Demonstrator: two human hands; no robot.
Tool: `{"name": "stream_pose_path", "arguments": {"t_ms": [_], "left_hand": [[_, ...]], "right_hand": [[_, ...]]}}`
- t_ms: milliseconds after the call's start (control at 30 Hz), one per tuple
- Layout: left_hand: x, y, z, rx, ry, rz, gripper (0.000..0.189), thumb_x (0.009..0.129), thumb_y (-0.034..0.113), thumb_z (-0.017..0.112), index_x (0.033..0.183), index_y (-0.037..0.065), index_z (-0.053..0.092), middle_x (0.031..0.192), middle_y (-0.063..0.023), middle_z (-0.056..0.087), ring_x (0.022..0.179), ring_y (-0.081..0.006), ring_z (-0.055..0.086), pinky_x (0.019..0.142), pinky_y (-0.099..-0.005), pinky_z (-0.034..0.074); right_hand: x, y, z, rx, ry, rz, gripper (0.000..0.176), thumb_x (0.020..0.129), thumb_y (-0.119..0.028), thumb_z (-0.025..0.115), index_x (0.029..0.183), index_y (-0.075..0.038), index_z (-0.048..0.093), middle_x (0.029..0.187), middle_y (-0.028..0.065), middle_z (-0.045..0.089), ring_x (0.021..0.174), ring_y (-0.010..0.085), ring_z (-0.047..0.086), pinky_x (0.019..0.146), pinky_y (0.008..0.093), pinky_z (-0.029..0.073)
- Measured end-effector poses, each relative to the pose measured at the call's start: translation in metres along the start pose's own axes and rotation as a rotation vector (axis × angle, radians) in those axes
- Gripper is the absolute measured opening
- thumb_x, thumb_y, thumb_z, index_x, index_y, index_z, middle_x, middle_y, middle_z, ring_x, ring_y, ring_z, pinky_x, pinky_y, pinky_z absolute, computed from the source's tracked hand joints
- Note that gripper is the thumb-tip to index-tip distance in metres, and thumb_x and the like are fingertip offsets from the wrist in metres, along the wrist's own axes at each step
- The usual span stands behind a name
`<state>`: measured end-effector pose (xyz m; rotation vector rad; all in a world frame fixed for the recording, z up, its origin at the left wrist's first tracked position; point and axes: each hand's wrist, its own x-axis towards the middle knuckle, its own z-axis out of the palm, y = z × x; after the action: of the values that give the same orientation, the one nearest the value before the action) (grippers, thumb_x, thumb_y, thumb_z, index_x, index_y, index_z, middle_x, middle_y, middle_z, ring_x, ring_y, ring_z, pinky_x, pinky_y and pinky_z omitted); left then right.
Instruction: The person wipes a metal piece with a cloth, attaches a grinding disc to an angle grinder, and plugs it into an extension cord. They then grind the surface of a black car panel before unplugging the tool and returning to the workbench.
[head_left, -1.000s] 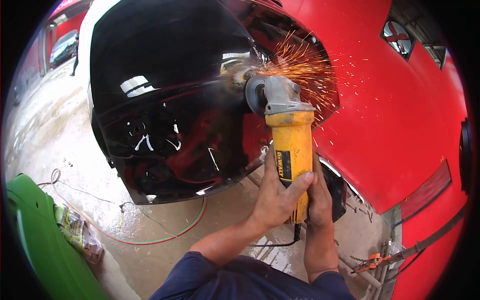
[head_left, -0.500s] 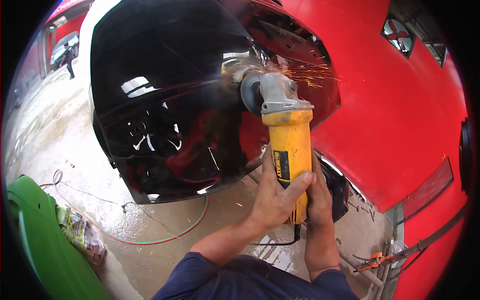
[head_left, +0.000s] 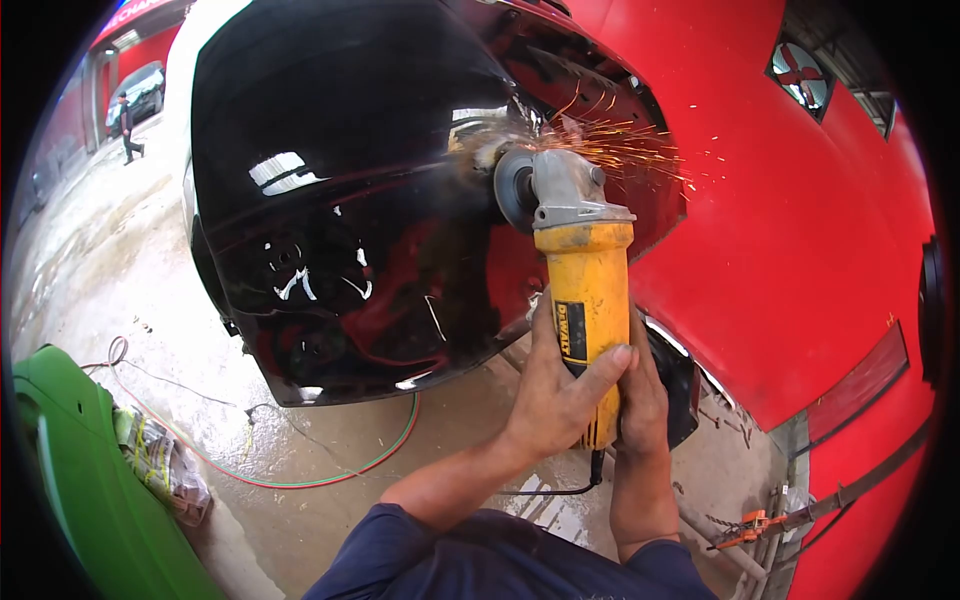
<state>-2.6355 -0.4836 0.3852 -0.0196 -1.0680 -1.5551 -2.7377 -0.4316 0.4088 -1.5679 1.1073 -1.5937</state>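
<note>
Both my hands are wrapped around the yellow body of an angle grinder (head_left: 590,290) with a grey metal head. My left hand (head_left: 555,400) grips it from the left, its thumb lying across the body. On the other side my right hand (head_left: 643,395) is closed around the lower body. The grinder's disc (head_left: 515,190) meets a glossy black car body panel (head_left: 330,200) at a scraped patch near its right edge. Orange sparks (head_left: 625,145) fly off to the right. A black cord (head_left: 596,466) hangs from the grinder's bottom end.
A red wall (head_left: 780,230) rises at the right, with an orange chain device (head_left: 755,528) low down. Red and green hoses (head_left: 300,484) cross the floor. At lower left are a green panel (head_left: 80,450) and a plastic-wrapped bundle (head_left: 165,465). A person (head_left: 127,130) walks at upper left.
The grinder and both my hands sit slightly farther right in view. The sparks have grown denser and spread wider. The distant person has shifted a little left.
</note>
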Motion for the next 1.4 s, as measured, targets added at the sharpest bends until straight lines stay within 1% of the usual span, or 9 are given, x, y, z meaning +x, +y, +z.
{"name": "stream_pose_path", "arguments": {"t_ms": [200,267,400,700,1000,1067,1200,1267,1400], "left_hand": [[0.0006,0.002,0.0011,-0.017,-0.008,0.005,0.07,0.089,0.023,0.067,0.138,-0.004,0.025,0.121,-0.0122,0.048,0.112,-0.0175,0.049,0.097,-0.0326,0.041],[0.0013,0.0007,0.0018,0.025,0.024,0.027,0.067,0.089,0.024,0.067,0.137,-0.002,0.029,0.117,-0.0097,0.054,0.102,-0.0143,0.057,0.092,-0.0304,0.046],[-0.0006,-0.0003,0.0015,-0.018,0.024,0.014,0.067,0.089,0.023,0.067,0.137,-0.002,0.028,0.117,-0.0095,0.053,0.102,-0.0143,0.057,0.092,-0.0304,0.046],[0.0015,-0.0042,-0.001,0.073,0.001,0.062,0.067,0.09,0.023,0.066,0.138,-0.002,0.027,0.118,-0.0098,0.053,0.105,-0.0146,0.056,0.092,-0.0306,0.045],[0.002,-0.0058,-0.0008,0.048,0.0,0.015,0.067,0.09,0.024,0.066,0.137,-0.002,0.028,0.118,-0.01,0.052,0.106,-0.0145,0.054,0.093,-0.0309,0.045],[0.0008,0.0001,0.001,-0.01,-0.015,-0.019,0.072,0.089,0.023,0.067,0.138,-0.005,0.024,0.121,-0.0132,0.049,0.111,-0.0184,0.05,0.097,-0.0333,0.042],[0.0016,-0.0005,0.003,-0.071,-0.012,-0.055,0.071,0.088,0.021,0.067,0.139,-0.005,0.024,0.12,-0.0127,0.05,0.11,-0.0181,0.052,0.096,-0.0332,0.043],[0.0022,-0.0062,0.0026,0.014,0.022,0.033,0.069,0.088,0.019,0.067,0.139,-0.004,0.025,0.118,-0.0119,0.051,0.107,-0.0177,0.053,0.095,-0.033,0.044],[-0.0001,-0.0016,0.0041,0.004,0.02,0.03,0.069,0.088,0.019,0.067,0.138,-0.004,0.026,0.119,-0.012,0.051,0.109,-0.0175,0.052,0.095,-0.0333,0.043]], "right_hand": [[0.0004,-0.0007,-0.0007,0.012,-0.008,0.01,0.076,0.098,-0.041,0.048,0.15,0.005,0.017,0.153,0.0174,0.027,0.141,0.0264,0.029,0.115,0.0369,0.022],[0.0012,0.0002,-0.0007,0.022,-0.005,0.02,0.076,0.098,-0.041,0.048,0.15,0.005,0.017,0.153,0.0174,0.027,0.141,0.0264,0.029,0.115,0.037,0.022],[-0.0001,0.002,0.0005,0.044,-0.004,0.007,0.074,0.099,-0.04,0.047,0.15,0.005,0.017,0.153,0.0176,0.027,0.141,0.0265,0.029,0.115,0.0371,0.022],[-0.0005,0.0028,-0.0018,0.023,0.004,0.001,0.072,0.099,-0.038,0.045,0.149,0.006,0.017,0.153,0.0181,0.027,0.141,0.0267,0.028,0.115,0.0371,0.022],[-0.0001,0.0033,-0.0046,0.004,0.006,-0.003,0.071,0.1,-0.038,0.045,0.149,0.005,0.018,0.153,0.0179,0.027,0.142,0.0266,0.028,0.115,0.0369,0.022],[-0.0024,0.0027,-0.0034,0.008,0.015,0.002,0.071,0.1,-0.038,0.046,0.149,0.005,0.018,0.153,0.0178,0.027,0.141,0.0265,0.028,0.115,0.0368,0.022],[-0.0012,0.0021,-0.0024,0.034,0.03,0.019,0.073,0.099,-0.039,0.047,0.15,0.004,0.019,0.153,0.0174,0.027,0.141,0.0259,0.028,0.115,0.0365,0.022],[0.0004,0.0016,-0.0029,0.052,0.021,0.009,0.074,0.098,-0.04,0.048,0.15,0.004,0.018,0.153,0.0173,0.027,0.141,0.0258,0.028,0.115,0.0364,0.022],[-0.0006,-0.0032,-0.0034,0.007,0.006,0.023,0.077,0.097,-0.043,0.049,0.15,0.004,0.018,0.153,0.0171,0.027,0.141,0.0256,0.028,0.115,0.036,0.022]]}}
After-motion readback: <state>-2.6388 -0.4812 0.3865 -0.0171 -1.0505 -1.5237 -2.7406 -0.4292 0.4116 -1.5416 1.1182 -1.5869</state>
